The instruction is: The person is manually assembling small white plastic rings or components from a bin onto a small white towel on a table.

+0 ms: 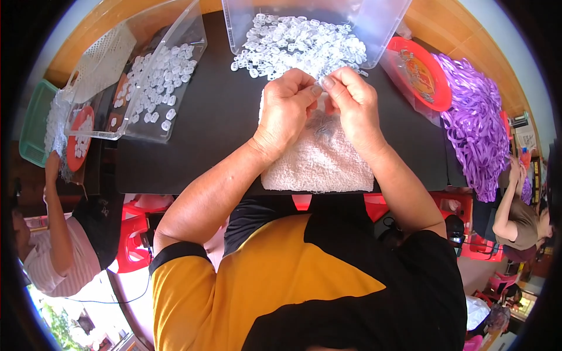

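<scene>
My left hand (pixel 285 111) and my right hand (pixel 358 111) meet over the upper end of a folded pale pink towel (pixel 319 167). Thumbs and forefingers are pinched together, tip to tip. Whatever sits between them is tiny and mostly covered by the fingertips, so I cannot make it out. Just beyond my hands, a pile of small white plastic pieces (pixel 298 44) spreads out of a clear plastic bin (pixel 386 29) tipped toward me. A small greyish patch (pixel 321 124) shows on the towel below my fingers.
At left, another clear bin (pixel 196 35) holds similar white pieces. A red dish (pixel 442 88) with small metal parts and a heap of purple straps (pixel 477 123) lie right. People work at both sides; a green basket (pixel 32 126) stands far left. The dark table (pixel 187 149) ends before me.
</scene>
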A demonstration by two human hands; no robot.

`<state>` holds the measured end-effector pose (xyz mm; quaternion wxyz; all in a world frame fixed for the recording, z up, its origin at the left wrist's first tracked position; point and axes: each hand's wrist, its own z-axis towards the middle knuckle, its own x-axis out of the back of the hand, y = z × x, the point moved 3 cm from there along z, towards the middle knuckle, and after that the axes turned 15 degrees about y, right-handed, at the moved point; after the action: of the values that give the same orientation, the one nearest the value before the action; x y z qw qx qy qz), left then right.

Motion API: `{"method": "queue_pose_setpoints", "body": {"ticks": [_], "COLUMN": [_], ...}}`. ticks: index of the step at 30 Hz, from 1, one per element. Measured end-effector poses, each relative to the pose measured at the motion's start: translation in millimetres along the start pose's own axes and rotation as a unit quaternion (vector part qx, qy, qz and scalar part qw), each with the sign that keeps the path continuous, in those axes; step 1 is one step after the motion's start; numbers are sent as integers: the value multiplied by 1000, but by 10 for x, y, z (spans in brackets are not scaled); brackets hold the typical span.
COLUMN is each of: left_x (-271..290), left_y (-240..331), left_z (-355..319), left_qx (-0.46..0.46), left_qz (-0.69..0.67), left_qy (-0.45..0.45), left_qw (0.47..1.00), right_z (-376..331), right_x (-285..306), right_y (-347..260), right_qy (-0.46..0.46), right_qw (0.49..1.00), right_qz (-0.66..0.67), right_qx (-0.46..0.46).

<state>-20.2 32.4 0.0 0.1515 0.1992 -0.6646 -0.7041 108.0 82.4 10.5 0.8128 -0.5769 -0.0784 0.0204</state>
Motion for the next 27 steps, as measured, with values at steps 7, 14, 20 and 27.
{"method": "queue_pose_setpoints", "body": {"ticks": [7, 14, 20, 27], "left_x": [-19, -46, -99, -116], "left_y": [29, 56, 90, -20], "left_z": [3, -39, -37, -64], "left_qx": [37, 55, 10, -34], "left_qz": [-34, -46, 11, 62], "left_qy": [8, -6, -40, -57], "left_qw": [999, 997, 999, 996], "right_z": [2, 173, 120, 89], "right_x": [32, 381, 1036, 1131], "right_y": [-30, -173, 235, 390], "right_qy": [-15, 20, 24, -33], "right_qw": [999, 978, 765, 720], "right_qz": [-24, -166, -518, -555], "right_qx": [43, 129, 381, 415]}}
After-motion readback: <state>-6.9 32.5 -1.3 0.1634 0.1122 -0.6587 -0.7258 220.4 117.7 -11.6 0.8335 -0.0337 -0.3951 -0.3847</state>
